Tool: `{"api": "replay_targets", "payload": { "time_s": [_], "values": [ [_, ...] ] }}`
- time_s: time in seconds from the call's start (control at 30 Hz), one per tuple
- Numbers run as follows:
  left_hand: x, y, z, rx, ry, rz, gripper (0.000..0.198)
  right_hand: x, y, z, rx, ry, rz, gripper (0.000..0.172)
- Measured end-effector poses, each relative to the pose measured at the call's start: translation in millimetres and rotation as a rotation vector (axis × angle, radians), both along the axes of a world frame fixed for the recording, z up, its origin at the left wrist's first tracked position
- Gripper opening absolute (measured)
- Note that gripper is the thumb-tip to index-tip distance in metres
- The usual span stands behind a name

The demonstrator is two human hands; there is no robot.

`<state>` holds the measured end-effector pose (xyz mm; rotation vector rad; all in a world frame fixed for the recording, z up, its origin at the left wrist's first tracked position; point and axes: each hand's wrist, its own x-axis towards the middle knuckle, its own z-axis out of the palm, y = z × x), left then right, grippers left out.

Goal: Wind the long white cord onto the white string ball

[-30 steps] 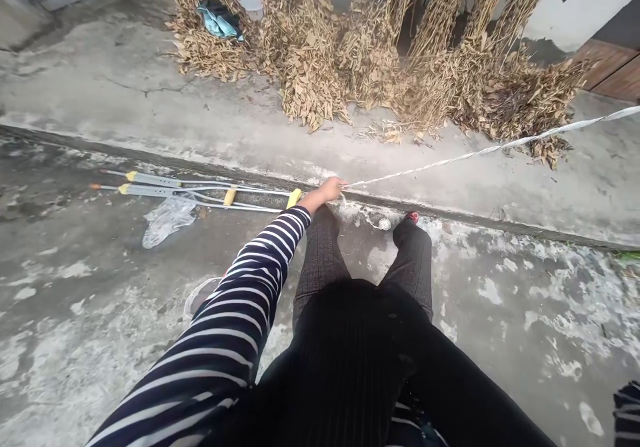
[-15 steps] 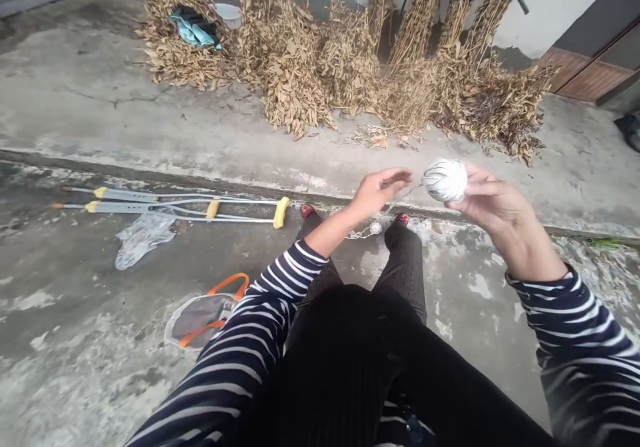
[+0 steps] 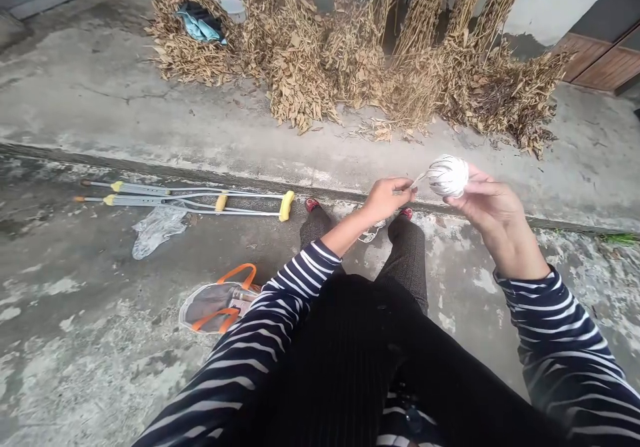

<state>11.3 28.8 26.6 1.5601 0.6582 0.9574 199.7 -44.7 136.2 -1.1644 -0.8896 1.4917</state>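
Observation:
A white ball of cord (image 3: 449,175) with thin dark lines is held up in front of me. My right hand (image 3: 495,200) grips it from its right side, thumb and fingers closed on it. Just left of the ball, my left hand (image 3: 389,197) pinches the strand of cord (image 3: 419,180) that runs to the ball's left side. Between my feet, more white cord (image 3: 370,235) lies on the ground, partly hidden behind my left hand and wrist.
Crutches (image 3: 200,200) lie at left beside a clear plastic bag (image 3: 159,229). A mesh bag (image 3: 200,306) with orange handles rests near my left sleeve. A low concrete step (image 3: 225,140) runs across ahead, with bundles of dried stalks (image 3: 305,67) against the wall.
My left hand has closed its fingers on the strand and moved slightly right. The strand now shows between hand and ball. My right hand keeps hold of the ball; the view has shifted a little.

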Motion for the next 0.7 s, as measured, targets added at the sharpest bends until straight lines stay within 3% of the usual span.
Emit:
{"api": "replay_targets", "payload": {
  "time_s": [0.17, 0.33, 0.5, 0.57, 0.63, 0.7],
  "values": [
    [-19, -9, -19.8, -0.097, 0.092, -0.125, 0.02, 7, 0, 16.8, 0.133, 0.041, -0.163, 0.043],
    [-55, -4, -37.2, -0.063, 0.23, -0.191, 0.026, 15, 4, 37.1, 0.14, 0.086, -0.382, 0.044],
    [-85, 4, -56.5, -0.101, 0.402, -0.29, 0.019, 30, 3, 71.3, 0.422, 0.105, -0.524, 0.051],
    [-96, 11, -63.7, -0.137, 0.474, -0.312, 0.017, 31, 1, 84.2, 0.436, 0.06, -0.549, 0.054],
    [-105, 24, -65.2, -0.149, 0.566, -0.21, 0.014, 25, -2, 92.0, 0.408, 0.019, -0.529, 0.052],
    [-108, 40, -56.9, -0.131, 0.635, 0.018, 0.021, 11, -6, 91.9, 0.364, -0.005, -0.464, 0.047]
  ]
}}
